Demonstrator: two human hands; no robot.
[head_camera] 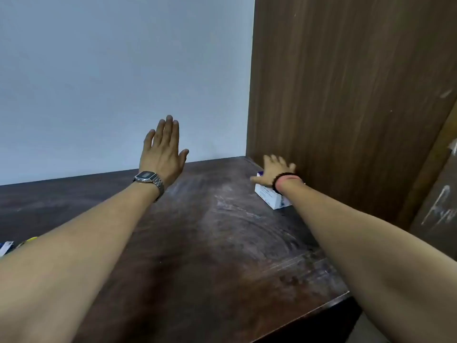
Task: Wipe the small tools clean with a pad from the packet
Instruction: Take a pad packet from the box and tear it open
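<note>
A small white box with blue print (270, 196), the packet, lies on the dark wooden table (210, 238) near the back right corner. My right hand (274, 170) is spread flat over its far end, fingers straight; whether it touches the box I cannot tell. My left hand (162, 151) hovers above the table's far edge with straight fingers and holds nothing; a metal watch sits on that wrist. At the left edge, half hidden under my left forearm, lie small items, one white (6, 247) and one yellow (29, 240).
A pale wall (111, 70) runs behind the table. A tall brown wooden panel (346, 95) stands right next to the packet on the right. The table's front right corner (346, 294) drops off near my right forearm.
</note>
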